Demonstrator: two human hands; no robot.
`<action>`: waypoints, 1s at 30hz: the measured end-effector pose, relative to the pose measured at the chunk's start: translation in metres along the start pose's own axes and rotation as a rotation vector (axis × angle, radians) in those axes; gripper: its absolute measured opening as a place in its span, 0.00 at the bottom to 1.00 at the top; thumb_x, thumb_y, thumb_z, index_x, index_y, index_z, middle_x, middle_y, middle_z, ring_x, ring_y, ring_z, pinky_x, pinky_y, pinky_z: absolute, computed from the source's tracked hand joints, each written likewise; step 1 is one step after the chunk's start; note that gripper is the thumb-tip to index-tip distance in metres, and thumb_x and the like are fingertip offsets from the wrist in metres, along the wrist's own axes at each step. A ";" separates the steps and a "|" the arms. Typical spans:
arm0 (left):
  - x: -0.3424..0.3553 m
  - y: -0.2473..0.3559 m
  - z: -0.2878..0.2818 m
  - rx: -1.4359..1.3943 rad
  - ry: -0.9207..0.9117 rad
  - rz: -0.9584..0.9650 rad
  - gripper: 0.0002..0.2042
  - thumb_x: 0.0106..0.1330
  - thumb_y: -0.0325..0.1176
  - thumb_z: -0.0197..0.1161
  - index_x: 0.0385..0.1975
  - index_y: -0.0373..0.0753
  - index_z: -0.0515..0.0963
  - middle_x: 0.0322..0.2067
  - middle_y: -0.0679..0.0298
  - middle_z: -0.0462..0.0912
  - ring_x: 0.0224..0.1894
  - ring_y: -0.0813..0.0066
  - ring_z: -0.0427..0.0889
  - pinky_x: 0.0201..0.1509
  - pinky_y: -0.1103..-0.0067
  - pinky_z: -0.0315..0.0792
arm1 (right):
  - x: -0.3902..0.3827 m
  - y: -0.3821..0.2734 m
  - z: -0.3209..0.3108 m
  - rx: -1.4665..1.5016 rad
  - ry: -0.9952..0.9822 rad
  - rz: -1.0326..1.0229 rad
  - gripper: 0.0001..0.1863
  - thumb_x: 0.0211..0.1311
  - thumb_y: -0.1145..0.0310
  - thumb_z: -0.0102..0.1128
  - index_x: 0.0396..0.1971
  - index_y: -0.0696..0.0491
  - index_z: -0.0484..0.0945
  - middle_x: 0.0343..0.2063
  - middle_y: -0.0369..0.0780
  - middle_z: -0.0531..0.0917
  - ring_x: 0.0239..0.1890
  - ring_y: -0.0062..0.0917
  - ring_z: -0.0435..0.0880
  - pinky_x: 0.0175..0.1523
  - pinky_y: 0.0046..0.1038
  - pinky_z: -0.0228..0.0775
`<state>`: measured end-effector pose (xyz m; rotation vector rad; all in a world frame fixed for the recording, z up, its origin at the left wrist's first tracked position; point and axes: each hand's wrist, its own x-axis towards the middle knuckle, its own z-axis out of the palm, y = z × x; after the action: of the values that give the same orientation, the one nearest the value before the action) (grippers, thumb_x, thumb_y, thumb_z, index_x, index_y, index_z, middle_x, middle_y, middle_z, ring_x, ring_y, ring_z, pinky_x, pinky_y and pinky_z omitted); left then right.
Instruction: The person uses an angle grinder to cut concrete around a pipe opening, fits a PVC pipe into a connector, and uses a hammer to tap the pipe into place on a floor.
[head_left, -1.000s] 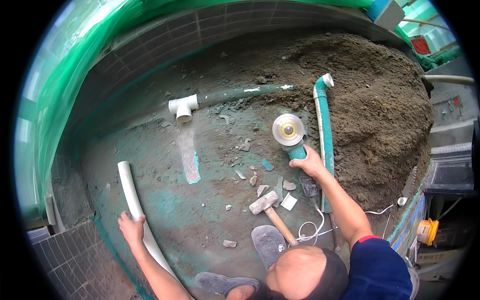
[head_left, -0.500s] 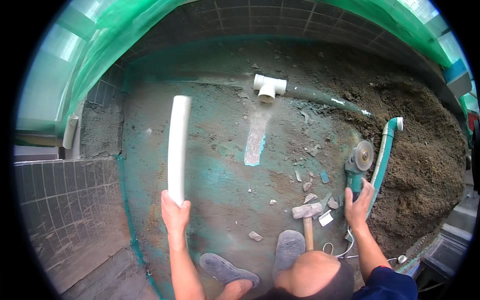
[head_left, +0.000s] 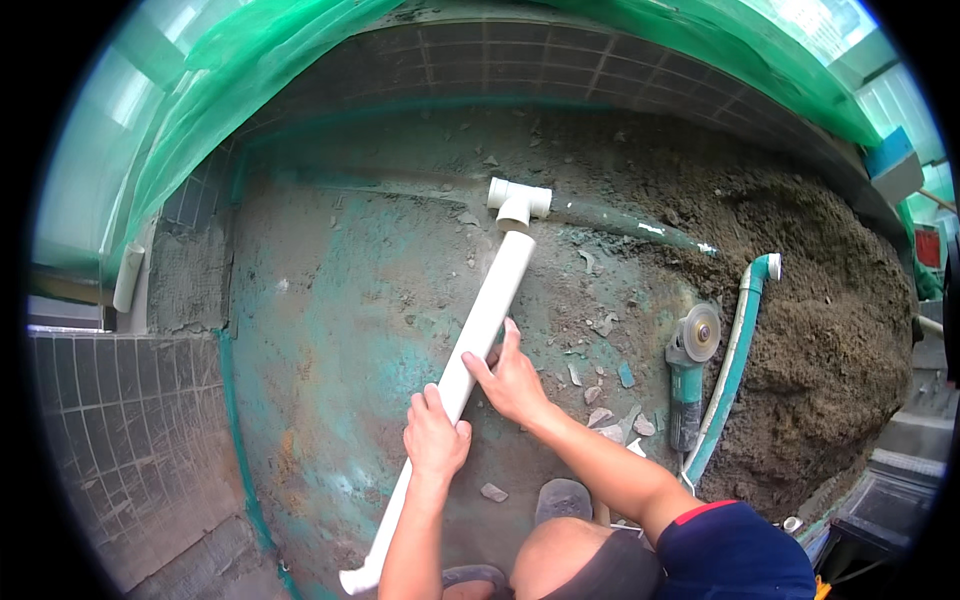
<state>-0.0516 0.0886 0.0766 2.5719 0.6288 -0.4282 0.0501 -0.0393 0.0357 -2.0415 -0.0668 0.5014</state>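
Your left hand [head_left: 437,440] is closed around the long white pipe [head_left: 495,298] at about its middle. Your right hand [head_left: 512,383] sits just farther along on the right side, thumb on the pipe and forefinger stretched out; you cannot tell from here whether it grips. The pipe slants across the middle of the floor [head_left: 330,330], its near end with a wider collar low at the left, its far end just short of the downward mouth of the white tee fitting [head_left: 518,200].

The floor under you is rough and dusty, grey-brown with worn green patches. Broken chips [head_left: 600,417] lie right of your right hand, and a single stone [head_left: 494,492] nearer you. Farther right, an angle grinder [head_left: 687,390] lies beside a green pipe [head_left: 735,350] with a white end, along the edge of a heap of dark soil [head_left: 830,330]. A dark pipe [head_left: 615,221] runs right from the tee toward that soil. Grey tiled walls close the far side [head_left: 510,50] and the near left [head_left: 130,410], with green sheeting [head_left: 200,140] draped above.
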 end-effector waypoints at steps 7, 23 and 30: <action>0.016 0.020 0.026 -0.029 -0.060 -0.056 0.35 0.55 0.33 0.71 0.61 0.31 0.61 0.51 0.44 0.74 0.54 0.40 0.78 0.54 0.53 0.76 | 0.046 0.002 0.015 -0.240 0.055 0.045 0.57 0.67 0.48 0.61 0.74 0.73 0.36 0.43 0.63 0.85 0.44 0.57 0.87 0.53 0.49 0.79; 0.012 0.019 0.036 -0.062 0.027 0.088 0.37 0.54 0.34 0.71 0.63 0.28 0.62 0.52 0.46 0.73 0.55 0.44 0.76 0.55 0.56 0.73 | 0.045 -0.008 -0.004 -0.247 0.040 0.090 0.57 0.63 0.51 0.64 0.75 0.70 0.37 0.43 0.62 0.85 0.45 0.56 0.87 0.53 0.48 0.79; 0.009 0.025 0.033 -0.075 0.051 0.120 0.37 0.54 0.33 0.72 0.62 0.27 0.62 0.51 0.46 0.72 0.53 0.44 0.75 0.55 0.56 0.73 | 0.043 -0.013 -0.012 -0.262 0.052 0.093 0.57 0.63 0.51 0.63 0.75 0.70 0.37 0.44 0.62 0.85 0.46 0.55 0.87 0.55 0.47 0.79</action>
<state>-0.0381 0.0555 0.0537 2.5397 0.4956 -0.2945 0.0956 -0.0317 0.0376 -2.3210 -0.0066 0.5187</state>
